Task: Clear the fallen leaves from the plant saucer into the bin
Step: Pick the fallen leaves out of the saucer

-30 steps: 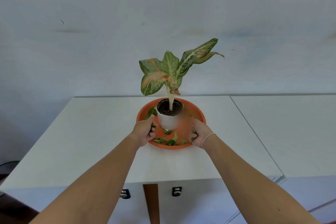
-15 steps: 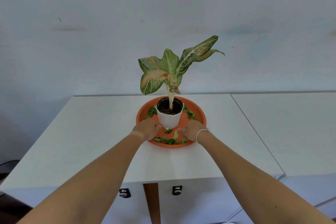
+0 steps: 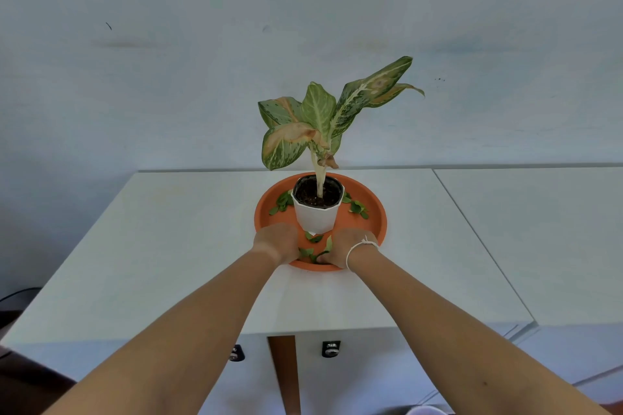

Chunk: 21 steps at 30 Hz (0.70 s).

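An orange plant saucer point(image 3: 374, 212) sits on the white table point(image 3: 188, 232), with a white pot point(image 3: 317, 217) and its variegated plant point(image 3: 317, 118) in the middle. Small green fallen leaves point(image 3: 357, 207) lie scattered around the pot, with more leaves point(image 3: 310, 251) at the near side between my hands. My left hand point(image 3: 276, 244) is knuckles-up inside the near rim with its fingers curled down and hidden. My right hand point(image 3: 347, 246), with a white band at the wrist, curls down onto the near leaves, its thumb pinching them.
A second white table point(image 3: 539, 229) adjoins on the right. The wall stands close behind the tables. A pale round rim point(image 3: 424, 410) shows at the bottom edge below the table. Drawer locks point(image 3: 330, 349) face me under the tabletop.
Both hands left the sides of the saucer rim and came inward onto the near part of the saucer, settling over the leaves in front of the pot.
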Tool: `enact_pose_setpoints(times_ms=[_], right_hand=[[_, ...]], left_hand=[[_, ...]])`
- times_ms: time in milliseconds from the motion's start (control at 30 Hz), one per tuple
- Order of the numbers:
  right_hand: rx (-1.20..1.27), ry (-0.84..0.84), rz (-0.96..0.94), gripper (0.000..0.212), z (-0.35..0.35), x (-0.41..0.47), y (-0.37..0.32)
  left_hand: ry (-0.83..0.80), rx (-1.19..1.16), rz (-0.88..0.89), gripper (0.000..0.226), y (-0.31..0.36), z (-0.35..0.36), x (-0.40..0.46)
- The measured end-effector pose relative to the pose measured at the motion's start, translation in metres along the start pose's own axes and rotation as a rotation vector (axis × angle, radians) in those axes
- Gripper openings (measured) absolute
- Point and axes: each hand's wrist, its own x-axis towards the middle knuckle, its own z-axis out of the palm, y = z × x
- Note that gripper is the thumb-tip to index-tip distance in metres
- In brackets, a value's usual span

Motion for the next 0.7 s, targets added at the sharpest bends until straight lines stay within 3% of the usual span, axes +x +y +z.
enact_pose_setpoints(times_ms=[133, 333, 500, 700], right_hand=[[-0.062, -0.037, -0.072, 0.025, -0.002, -0.003, -0.004], [0.063, -0.094, -0.112, 0.037, -0.008, -0.002, 0.005], [0.637, -0.186, 0.002, 0.036, -0.019, -0.005, 0.019], [1.426, -0.244, 0.134, 0.014, -0.013, -0.009, 0.037]], left_hand=[[0.027, -0.001, 0.016, 0.035, 0.000, 0.002, -0.002], [0.087, -0.284, 0.019, 0.030, -0.008, 0.002, -0.002], [0.123, -0.570, -0.015, 0.047, -0.013, 0.002, -0.003], [0.124, -0.885, -0.160, 0.036, -0.015, -0.003, -0.003]])
